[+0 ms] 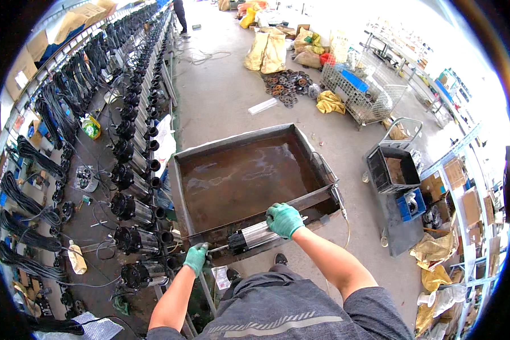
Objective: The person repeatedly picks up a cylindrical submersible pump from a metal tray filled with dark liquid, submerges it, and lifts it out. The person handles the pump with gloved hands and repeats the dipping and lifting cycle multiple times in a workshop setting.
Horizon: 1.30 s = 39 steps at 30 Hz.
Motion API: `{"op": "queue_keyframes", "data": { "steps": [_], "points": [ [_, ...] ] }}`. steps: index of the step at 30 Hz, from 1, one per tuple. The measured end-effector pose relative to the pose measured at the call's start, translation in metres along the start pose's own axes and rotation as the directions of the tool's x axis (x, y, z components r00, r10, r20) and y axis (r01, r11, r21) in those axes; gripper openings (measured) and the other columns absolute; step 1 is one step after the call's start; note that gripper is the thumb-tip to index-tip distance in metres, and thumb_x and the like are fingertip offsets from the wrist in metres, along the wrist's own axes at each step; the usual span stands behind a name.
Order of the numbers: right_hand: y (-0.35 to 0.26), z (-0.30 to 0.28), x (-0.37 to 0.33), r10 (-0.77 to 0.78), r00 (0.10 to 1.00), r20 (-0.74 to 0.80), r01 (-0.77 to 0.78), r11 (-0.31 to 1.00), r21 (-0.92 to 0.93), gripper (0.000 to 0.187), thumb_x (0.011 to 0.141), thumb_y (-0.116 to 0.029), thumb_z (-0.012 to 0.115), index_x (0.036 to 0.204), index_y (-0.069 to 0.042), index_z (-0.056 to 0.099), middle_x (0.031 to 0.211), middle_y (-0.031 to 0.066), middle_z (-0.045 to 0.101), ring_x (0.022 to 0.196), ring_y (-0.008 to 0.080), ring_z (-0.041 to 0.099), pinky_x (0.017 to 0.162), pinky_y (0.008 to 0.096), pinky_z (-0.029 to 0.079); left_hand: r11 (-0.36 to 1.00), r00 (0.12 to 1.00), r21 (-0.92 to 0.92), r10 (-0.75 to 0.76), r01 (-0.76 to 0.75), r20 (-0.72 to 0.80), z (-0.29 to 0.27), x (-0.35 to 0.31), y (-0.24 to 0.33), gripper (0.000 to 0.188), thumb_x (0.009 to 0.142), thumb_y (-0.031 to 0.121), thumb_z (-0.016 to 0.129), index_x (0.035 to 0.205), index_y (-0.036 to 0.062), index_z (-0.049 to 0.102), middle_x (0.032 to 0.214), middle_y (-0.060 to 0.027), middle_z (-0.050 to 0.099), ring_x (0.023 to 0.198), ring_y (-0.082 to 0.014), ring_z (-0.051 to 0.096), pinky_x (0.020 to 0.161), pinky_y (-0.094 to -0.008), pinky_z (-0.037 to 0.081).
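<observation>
A silver cylindrical submersible pump [256, 236] with a black end lies across the near edge of a metal tank [181, 198] holding brown, murky liquid. My right hand [284, 220], in a green glove, is closed over the right part of its cylinder. A thin grey rod-like piece [219, 248] runs from the black end toward my left hand [196, 259]. That hand wears a matching glove, and its fingers are curled around the piece's outer end. Whether the piece is a rod or a cable I cannot tell.
Rows of similar pumps [131, 208] and coiled black cables [25, 198] fill the left side. A hose [340, 198] hangs at the tank's right corner. Right of it stand a cart with a black crate [382, 175] and a wire cage [357, 93]. Sacks [266, 51] lie farther off; another person [180, 14] stands at the back.
</observation>
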State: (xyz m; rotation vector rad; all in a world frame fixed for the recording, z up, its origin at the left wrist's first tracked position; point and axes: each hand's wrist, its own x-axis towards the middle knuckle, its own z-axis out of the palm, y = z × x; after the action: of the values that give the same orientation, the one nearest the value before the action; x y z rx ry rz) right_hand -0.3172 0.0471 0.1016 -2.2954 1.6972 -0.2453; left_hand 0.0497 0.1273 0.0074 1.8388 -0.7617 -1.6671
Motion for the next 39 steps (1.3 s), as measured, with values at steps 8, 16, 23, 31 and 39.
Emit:
{"op": "queue_keyframes", "data": {
  "steps": [8,16,23,31,39],
  "points": [
    [0.002,-0.001,-0.003,-0.003,1.0,-0.02,0.003,1.0,0.006,0.023,0.09,-0.028,0.061,0.094,-0.009,0.072,0.103,0.0146,0.071,0.102,0.0359,0.067,0.09,0.0484,0.055,0.629,0.682,0.28,0.713,-0.725,0.165,-0.011,-0.017,-0.018,0.027,0.096,0.022,0.073,0.115,0.0035,0.072,0.11,-0.0105,0.068,0.105,-0.0246,0.065,0.093,-0.0357,0.052],
    [-0.005,-0.001,0.002,-0.021,1.0,-0.01,0.021,0.999,0.03,0.023,0.09,-0.028,0.06,0.096,-0.009,0.073,0.105,0.0147,0.071,0.102,0.036,0.067,0.09,0.0485,0.054,0.994,0.998,-0.099,-0.047,0.043,-0.044,-0.004,0.034,-0.043,0.044,0.105,0.044,0.055,0.112,0.003,0.068,0.082,-0.0057,0.066,0.047,-0.0168,0.052,0.044,-0.0366,0.046],
    [0.0,0.0,-0.002,0.004,1.0,-0.015,-0.003,1.0,0.03,0.023,0.09,-0.027,0.06,0.095,-0.01,0.073,0.104,0.0139,0.072,0.101,0.0356,0.067,0.09,0.0479,0.054,0.318,0.588,0.618,0.752,-0.719,0.297,-0.015,-0.03,-0.01,0.048,0.084,0.017,0.082,0.127,0.0054,0.065,0.121,-0.0135,0.065,0.107,-0.0272,0.067,0.092,-0.0377,0.056],
    [-0.004,-0.002,0.0,0.01,1.0,-0.007,-0.01,1.0,0.024,0.021,0.088,-0.026,0.062,0.094,-0.01,0.074,0.104,0.0135,0.072,0.101,0.0357,0.067,0.09,0.0478,0.054,0.987,0.991,0.096,0.122,-0.126,0.053,-0.011,-0.001,-0.01,0.039,0.105,0.036,0.061,0.122,0.0025,0.07,0.08,-0.0045,0.07,0.074,-0.0188,0.067,0.067,-0.0344,0.055],
    [0.002,-0.002,-0.001,0.0,1.0,-0.001,0.0,0.999,0.038,0.021,0.088,-0.028,0.062,0.093,-0.011,0.074,0.103,0.0134,0.072,0.1,0.035,0.068,0.09,0.0477,0.054,0.819,0.824,0.088,0.567,-0.566,0.027,0.0,-0.027,-0.018,0.034,0.105,0.034,0.062,0.119,0.0044,0.07,0.112,-0.0056,0.067,0.107,-0.0159,0.061,0.094,-0.0336,0.05]
  ]
}}
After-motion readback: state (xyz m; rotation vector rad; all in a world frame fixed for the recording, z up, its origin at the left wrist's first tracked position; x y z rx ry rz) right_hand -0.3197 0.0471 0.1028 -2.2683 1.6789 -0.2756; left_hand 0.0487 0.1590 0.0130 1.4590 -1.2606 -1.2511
